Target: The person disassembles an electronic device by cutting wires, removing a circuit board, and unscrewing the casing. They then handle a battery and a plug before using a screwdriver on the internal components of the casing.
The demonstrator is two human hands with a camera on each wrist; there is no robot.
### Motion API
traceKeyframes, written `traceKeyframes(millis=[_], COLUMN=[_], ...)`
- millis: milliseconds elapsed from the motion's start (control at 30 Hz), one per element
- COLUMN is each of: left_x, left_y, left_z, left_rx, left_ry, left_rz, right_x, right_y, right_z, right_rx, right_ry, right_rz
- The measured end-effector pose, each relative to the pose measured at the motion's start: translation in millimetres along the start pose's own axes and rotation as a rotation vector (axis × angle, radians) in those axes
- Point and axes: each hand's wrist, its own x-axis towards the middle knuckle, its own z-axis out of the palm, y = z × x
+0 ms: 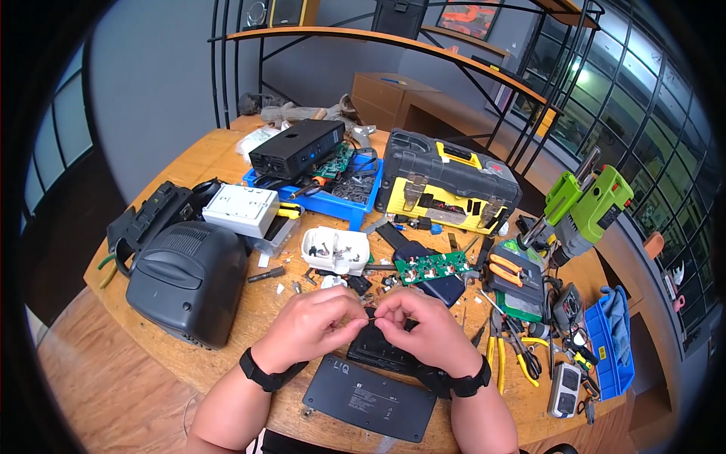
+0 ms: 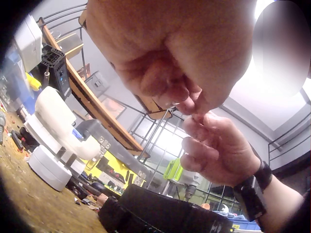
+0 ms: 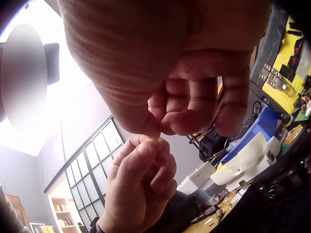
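Fingertip to fingertip, my left hand (image 1: 321, 321) and right hand (image 1: 423, 325) meet over the bench. Thumb and forefinger of each pinch a tiny thin piece (image 1: 371, 318); it looks like a short bit of wire, but I cannot tell its exact kind. In both wrist views the fingertips cover nearly all of it. Below the hands lies a black device housing (image 1: 370, 349), partly hidden by them. Closer to me, a flat black cover plate (image 1: 370, 397) with printed text and "LIQ" written on it rests on the table.
Behind the hands stand a white divided container (image 1: 336, 250) with small parts and a green circuit board (image 1: 432, 268). A black case (image 1: 189, 284) sits left, a yellow-black toolbox (image 1: 454, 181) behind. Right are pliers (image 1: 501, 352), a multimeter (image 1: 564, 390) and a green drill stand (image 1: 590, 208).
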Motion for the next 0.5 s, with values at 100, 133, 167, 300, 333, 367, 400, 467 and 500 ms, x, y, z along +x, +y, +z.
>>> traceKeyframes(millis=[100,133,167,300,333,367,400,467,500], left_x=[-0.1,-0.1,-0.1,-0.6,-0.8,-1.1,-1.2,-1.2,-1.0], left_y=[0.4,0.8,1.2,0.4,0.3,0.2,0.1,2.1,3.4], left_z=[0.1,-0.2,-0.7,0.0,0.1,0.1,0.2,-0.2,-0.5], left_rx=[-0.003,-0.003,-0.005,-0.017,-0.017,-0.022,-0.027,-0.033,-0.039], left_ry=[-0.006,-0.006,-0.017,-0.016,-0.016,-0.016,-0.015,-0.014,-0.013], left_rz=[0.005,0.005,-0.006,-0.010,-0.011,-0.015,-0.018,-0.035,-0.051], right_x=[0.1,-0.1,-0.2,0.2,0.2,0.2,0.3,0.3,0.4], right_y=[-0.1,-0.9,-1.8,-2.8,-2.5,-2.6,-2.8,-2.7,-2.5], right_z=[-0.9,-1.4,-1.0,0.8,1.1,1.5,1.8,2.0,2.0], right_rx=[-0.036,-0.042,-0.042,-0.063,-0.068,-0.067,-0.074,-0.081,-0.086], right_ry=[0.001,-0.015,-0.015,0.000,-0.001,-0.001,0.005,0.011,0.008], right_rz=[-0.049,-0.046,-0.046,-0.073,-0.074,-0.073,-0.076,-0.080,-0.086])
